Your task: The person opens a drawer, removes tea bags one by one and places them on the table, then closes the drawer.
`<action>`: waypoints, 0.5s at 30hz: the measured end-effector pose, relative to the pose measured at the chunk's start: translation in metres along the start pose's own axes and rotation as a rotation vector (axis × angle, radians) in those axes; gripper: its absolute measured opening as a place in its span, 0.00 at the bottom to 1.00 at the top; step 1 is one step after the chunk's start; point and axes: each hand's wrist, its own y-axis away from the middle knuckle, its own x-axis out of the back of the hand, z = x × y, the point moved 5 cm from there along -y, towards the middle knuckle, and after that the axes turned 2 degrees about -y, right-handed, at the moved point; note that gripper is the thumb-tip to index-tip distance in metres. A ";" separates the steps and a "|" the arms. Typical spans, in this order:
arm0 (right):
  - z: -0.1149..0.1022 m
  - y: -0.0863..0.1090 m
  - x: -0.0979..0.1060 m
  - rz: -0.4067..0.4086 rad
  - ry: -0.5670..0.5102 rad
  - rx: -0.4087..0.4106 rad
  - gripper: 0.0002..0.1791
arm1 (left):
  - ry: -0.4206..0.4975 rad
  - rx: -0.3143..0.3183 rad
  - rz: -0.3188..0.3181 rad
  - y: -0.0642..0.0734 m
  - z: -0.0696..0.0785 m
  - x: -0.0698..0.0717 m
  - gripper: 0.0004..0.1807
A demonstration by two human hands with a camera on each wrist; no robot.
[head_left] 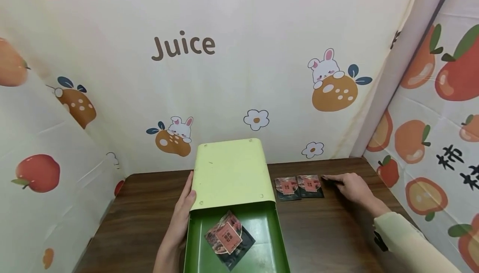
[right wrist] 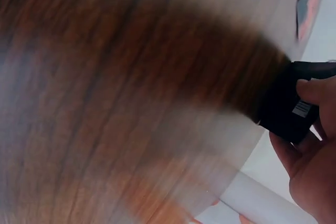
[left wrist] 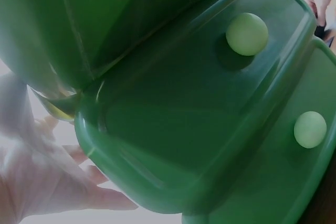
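Observation:
A small cabinet with a pale green top point(head_left: 232, 173) stands on the table. Its green drawer point(head_left: 263, 239) is pulled out toward me, with one dark-and-red printed sachet point(head_left: 229, 239) lying inside. My left hand point(head_left: 179, 219) rests along the cabinet's left side, fingers mostly straight. At the right, my right hand point(head_left: 353, 189) pinches a sachet point(right wrist: 286, 103), whose black back with a white label shows in the right wrist view. Left of that hand, two similar sachets point(head_left: 287, 188) lie side by side on the table.
Green drawer fronts with round pale knobs point(left wrist: 247, 34) show in the left wrist view. The dark wooden table point(head_left: 322, 231) reaches a printed backdrop point(head_left: 232, 77) behind the cabinet. Printed side sheets point(head_left: 423, 148) stand left and right.

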 end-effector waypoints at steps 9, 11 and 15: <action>0.001 0.008 -0.010 -0.123 0.021 -0.013 0.29 | 0.004 -0.006 -0.023 -0.003 0.002 -0.002 0.28; 0.000 0.008 -0.013 -0.154 0.014 -0.007 0.30 | 0.000 -0.006 -0.015 -0.002 0.002 -0.001 0.28; -0.002 0.008 -0.017 -0.181 -0.013 0.003 0.31 | 0.006 -0.001 -0.008 0.000 0.001 0.000 0.28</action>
